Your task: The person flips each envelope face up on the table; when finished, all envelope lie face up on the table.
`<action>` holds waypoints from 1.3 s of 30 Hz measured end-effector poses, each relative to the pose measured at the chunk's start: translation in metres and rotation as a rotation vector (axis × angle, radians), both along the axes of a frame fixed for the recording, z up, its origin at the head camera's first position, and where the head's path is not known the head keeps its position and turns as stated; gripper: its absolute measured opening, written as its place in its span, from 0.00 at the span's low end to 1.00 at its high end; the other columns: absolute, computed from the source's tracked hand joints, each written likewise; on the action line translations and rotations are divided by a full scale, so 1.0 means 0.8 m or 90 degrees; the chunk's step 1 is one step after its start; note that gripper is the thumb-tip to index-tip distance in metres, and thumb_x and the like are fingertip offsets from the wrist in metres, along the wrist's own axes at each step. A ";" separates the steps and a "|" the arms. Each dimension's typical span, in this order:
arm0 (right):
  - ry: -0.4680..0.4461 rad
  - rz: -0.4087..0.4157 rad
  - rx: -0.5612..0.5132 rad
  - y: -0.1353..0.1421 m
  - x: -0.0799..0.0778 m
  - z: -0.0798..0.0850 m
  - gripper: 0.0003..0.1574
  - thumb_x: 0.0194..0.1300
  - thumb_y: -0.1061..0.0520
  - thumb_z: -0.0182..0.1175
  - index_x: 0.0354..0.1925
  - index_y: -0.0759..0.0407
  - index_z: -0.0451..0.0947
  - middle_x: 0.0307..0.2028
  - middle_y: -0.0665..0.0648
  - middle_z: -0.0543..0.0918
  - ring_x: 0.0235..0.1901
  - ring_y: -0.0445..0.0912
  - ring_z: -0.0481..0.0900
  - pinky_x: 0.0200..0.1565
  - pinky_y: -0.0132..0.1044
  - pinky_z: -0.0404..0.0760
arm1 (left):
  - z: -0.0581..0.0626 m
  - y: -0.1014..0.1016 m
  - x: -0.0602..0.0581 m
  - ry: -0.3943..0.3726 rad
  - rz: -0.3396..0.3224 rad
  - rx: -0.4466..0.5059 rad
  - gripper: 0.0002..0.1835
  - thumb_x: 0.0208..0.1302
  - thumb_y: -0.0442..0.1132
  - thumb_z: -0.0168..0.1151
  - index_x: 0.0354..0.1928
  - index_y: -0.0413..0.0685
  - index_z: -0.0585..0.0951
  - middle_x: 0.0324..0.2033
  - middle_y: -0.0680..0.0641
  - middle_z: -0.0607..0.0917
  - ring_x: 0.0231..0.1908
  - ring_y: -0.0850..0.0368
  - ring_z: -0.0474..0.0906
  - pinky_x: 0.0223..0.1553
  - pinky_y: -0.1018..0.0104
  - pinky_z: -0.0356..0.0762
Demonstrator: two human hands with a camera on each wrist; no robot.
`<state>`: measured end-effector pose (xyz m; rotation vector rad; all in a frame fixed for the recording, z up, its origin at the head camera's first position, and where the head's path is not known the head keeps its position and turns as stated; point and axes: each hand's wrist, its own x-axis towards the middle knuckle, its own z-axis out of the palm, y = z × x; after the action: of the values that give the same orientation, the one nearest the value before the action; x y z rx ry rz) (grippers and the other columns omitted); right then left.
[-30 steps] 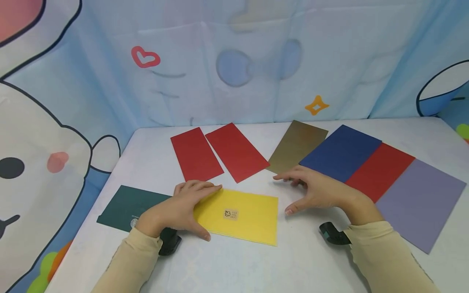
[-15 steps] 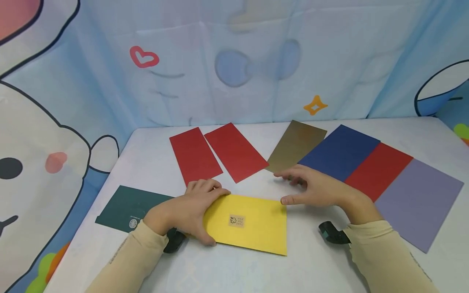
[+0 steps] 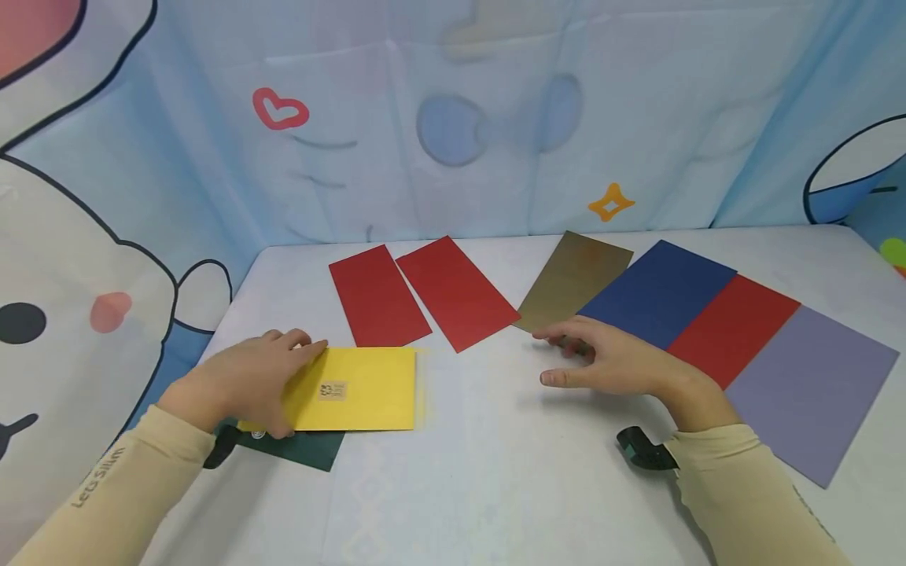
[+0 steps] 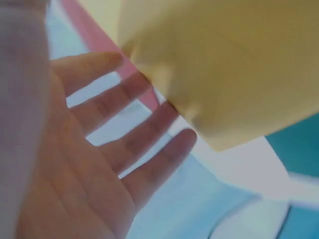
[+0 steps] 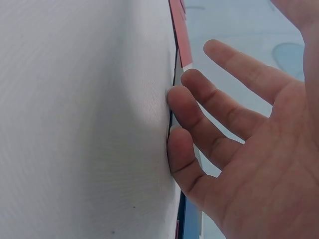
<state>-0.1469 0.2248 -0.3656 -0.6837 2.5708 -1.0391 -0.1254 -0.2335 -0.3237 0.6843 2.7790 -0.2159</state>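
Note:
A yellow envelope with a small printed sticker is gripped by my left hand, thumb along its near edge and fingers along the far one. It overlaps a dark green envelope with a round white logo, mostly hidden beneath. In the left wrist view, the left fingertips meet the edge of the yellow envelope. My right hand hovers low over the white table, holding nothing, its fingers loosely bent and thumb apart. Just beyond its fingertips lies a gold envelope.
Two red envelopes lie at the back left of the white table. At the right, blue, red and lilac rectangles lie edge to edge. A printed blue curtain hangs behind.
My left hand has carried the yellow envelope leftward, from the middle of the table to over the green one. My right hand stays almost in place, its thumb drawn slightly nearer the fingers.

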 end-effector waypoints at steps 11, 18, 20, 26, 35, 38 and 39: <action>0.001 -0.003 0.003 -0.002 0.001 0.000 0.41 0.59 0.38 0.72 0.65 0.54 0.76 0.52 0.53 0.76 0.50 0.48 0.73 0.49 0.46 0.76 | -0.001 -0.028 -0.028 0.126 -0.037 -0.094 0.51 0.37 0.35 0.86 0.69 0.47 0.73 0.60 0.39 0.80 0.60 0.37 0.73 0.63 0.38 0.66; 0.001 -0.008 0.011 0.001 0.002 0.001 0.42 0.59 0.38 0.72 0.66 0.53 0.75 0.53 0.52 0.76 0.51 0.47 0.73 0.50 0.46 0.77 | 0.005 0.043 -0.047 0.043 0.071 0.098 0.30 0.61 0.42 0.69 0.66 0.44 0.77 0.55 0.42 0.83 0.54 0.42 0.77 0.56 0.45 0.76; 0.002 -0.004 0.009 0.000 0.001 0.000 0.42 0.59 0.38 0.72 0.65 0.53 0.76 0.52 0.52 0.76 0.50 0.47 0.73 0.49 0.46 0.77 | 0.003 0.061 -0.048 0.032 0.109 0.154 0.31 0.62 0.44 0.69 0.67 0.45 0.76 0.54 0.42 0.83 0.54 0.43 0.76 0.54 0.46 0.77; 0.001 0.004 0.011 -0.004 -0.003 -0.003 0.41 0.58 0.37 0.73 0.65 0.52 0.76 0.51 0.52 0.76 0.50 0.47 0.73 0.49 0.46 0.76 | -0.019 0.089 -0.049 0.024 0.218 0.233 0.45 0.55 0.54 0.75 0.73 0.45 0.69 0.60 0.40 0.78 0.63 0.40 0.66 0.57 0.42 0.75; 0.003 -0.001 0.016 -0.005 -0.001 0.000 0.43 0.57 0.37 0.73 0.65 0.53 0.76 0.51 0.52 0.76 0.50 0.47 0.73 0.49 0.46 0.76 | -0.039 0.092 -0.047 -0.002 0.173 0.270 0.50 0.45 0.58 0.81 0.71 0.50 0.72 0.60 0.46 0.78 0.62 0.45 0.65 0.62 0.39 0.56; 0.002 -0.001 0.016 -0.004 0.000 0.000 0.42 0.57 0.38 0.74 0.65 0.53 0.76 0.51 0.52 0.76 0.50 0.47 0.73 0.49 0.46 0.76 | -0.042 0.091 -0.047 -0.024 0.123 0.296 0.50 0.43 0.58 0.82 0.70 0.51 0.74 0.62 0.46 0.76 0.62 0.45 0.66 0.61 0.39 0.58; 0.002 -0.001 0.016 -0.004 0.000 0.000 0.42 0.57 0.38 0.74 0.65 0.53 0.76 0.51 0.52 0.76 0.50 0.47 0.73 0.49 0.46 0.76 | -0.044 0.091 -0.047 -0.031 0.109 0.299 0.49 0.43 0.58 0.82 0.70 0.52 0.74 0.63 0.46 0.75 0.63 0.45 0.65 0.62 0.39 0.59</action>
<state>-0.1471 0.2212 -0.3656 -0.6783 2.5826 -1.0052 -0.1628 -0.1606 -0.3585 0.5331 2.8385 0.4952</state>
